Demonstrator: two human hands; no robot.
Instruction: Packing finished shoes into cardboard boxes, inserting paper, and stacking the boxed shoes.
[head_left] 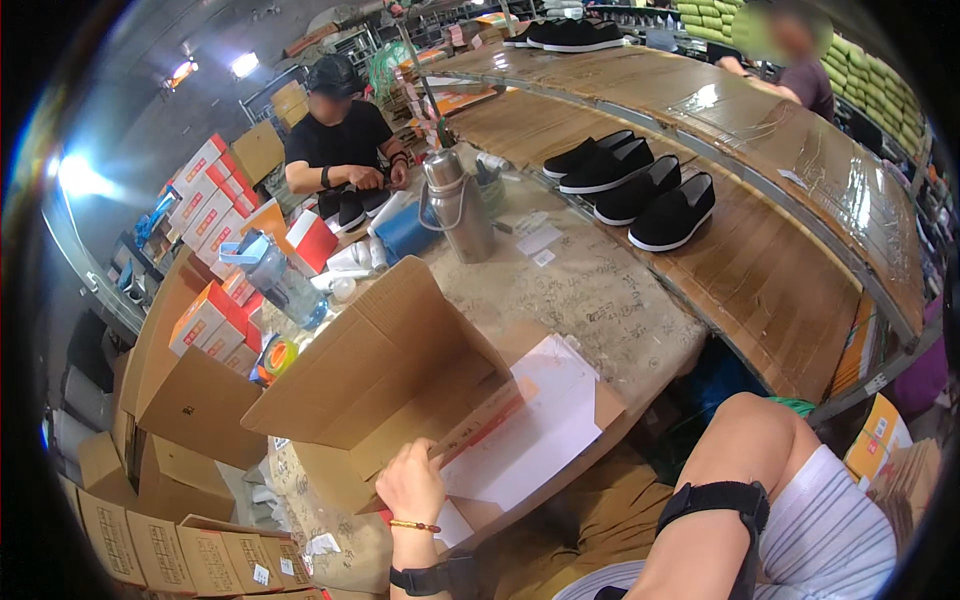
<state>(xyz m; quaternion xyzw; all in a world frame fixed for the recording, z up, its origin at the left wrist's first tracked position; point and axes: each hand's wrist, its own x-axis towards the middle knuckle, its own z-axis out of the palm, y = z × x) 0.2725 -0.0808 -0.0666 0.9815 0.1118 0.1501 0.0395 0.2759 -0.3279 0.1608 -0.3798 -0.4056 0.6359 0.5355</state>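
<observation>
My left hand (412, 482) is closed on the near edge of an open cardboard shoebox (385, 350) on the table, with its fingers curled over the rim. Its tall brown panel leans up on the far side. On the near right, a white panel with a red-orange strip (530, 430) slopes toward me. My right arm bends at the elbow on the right, and the forearm with a black strap runs down past the lower edge, so the right hand is out of sight.
Black slip-on shoes (675, 212) stand on a curved brown conveyor (790, 300) at the right. A metal flask (460, 215), a water jug (285, 285) and stacked red-white boxes (205, 205) are beyond. A co-worker (340, 140) handles shoes across the table. Brown cartons (160, 550) line the lower left.
</observation>
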